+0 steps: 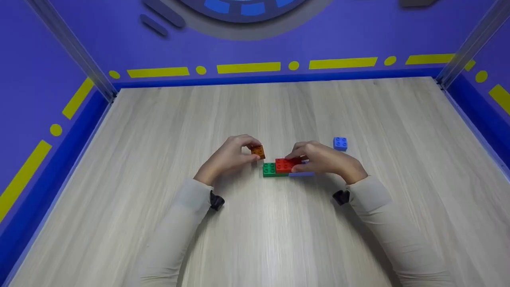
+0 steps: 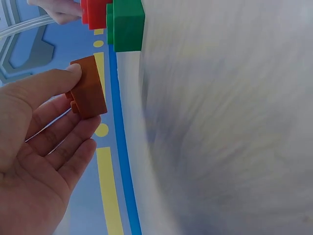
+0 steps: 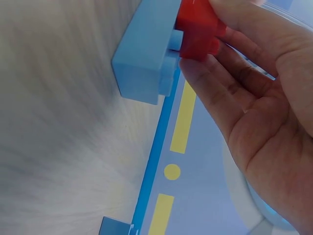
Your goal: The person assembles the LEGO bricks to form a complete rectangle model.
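Observation:
My left hand [image 1: 235, 154] pinches a small brown toy brick [image 1: 258, 151] between thumb and fingers, a little left of the joined bricks. In the left wrist view the brown brick [image 2: 89, 88] is held clear of the table. My right hand [image 1: 320, 157] grips a red brick [image 1: 283, 165] that sits on top of a green brick [image 1: 269, 170] and a light blue brick [image 1: 301, 174]. The red brick spans the two lower bricks. In the right wrist view the blue brick's [image 3: 144, 58] end studs stick out beyond the red one.
A separate small blue brick [image 1: 340, 143] with studs on top lies beyond and right of my right hand. The pale wooden table [image 1: 263, 231] is walled at the back and sides by blue panels [image 1: 255, 48] with yellow marks.

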`<state>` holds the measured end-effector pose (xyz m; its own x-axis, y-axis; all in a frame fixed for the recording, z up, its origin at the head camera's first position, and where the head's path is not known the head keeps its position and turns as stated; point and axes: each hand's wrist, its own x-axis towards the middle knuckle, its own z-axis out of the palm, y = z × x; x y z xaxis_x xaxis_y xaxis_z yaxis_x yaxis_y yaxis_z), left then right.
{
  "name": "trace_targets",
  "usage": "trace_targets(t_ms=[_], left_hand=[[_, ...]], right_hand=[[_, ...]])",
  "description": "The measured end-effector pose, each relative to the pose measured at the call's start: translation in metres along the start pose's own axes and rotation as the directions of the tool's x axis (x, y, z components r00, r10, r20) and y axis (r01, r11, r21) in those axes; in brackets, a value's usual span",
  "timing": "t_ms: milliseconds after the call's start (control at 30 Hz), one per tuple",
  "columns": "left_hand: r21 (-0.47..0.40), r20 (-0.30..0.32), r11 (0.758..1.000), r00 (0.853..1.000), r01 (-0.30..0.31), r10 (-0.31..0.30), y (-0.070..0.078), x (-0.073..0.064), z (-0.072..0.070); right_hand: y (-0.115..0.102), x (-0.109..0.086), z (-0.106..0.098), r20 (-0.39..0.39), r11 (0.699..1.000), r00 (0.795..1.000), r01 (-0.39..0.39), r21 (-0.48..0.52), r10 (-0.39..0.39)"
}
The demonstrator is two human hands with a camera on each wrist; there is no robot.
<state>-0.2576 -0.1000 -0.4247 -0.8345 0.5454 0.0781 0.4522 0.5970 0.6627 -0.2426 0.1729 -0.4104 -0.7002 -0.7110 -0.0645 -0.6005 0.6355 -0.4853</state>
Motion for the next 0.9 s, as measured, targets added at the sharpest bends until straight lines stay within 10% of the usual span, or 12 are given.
trace_targets(t_ms=[900], left_hand=[[-0.05,0.069,0.995,0.994,-0.081,0.084,0.015,0.0,0.006]], right_hand=[[0.001,-0.001,0.0,0.004,0.999,1.0,-0.007,0.046,0.007]])
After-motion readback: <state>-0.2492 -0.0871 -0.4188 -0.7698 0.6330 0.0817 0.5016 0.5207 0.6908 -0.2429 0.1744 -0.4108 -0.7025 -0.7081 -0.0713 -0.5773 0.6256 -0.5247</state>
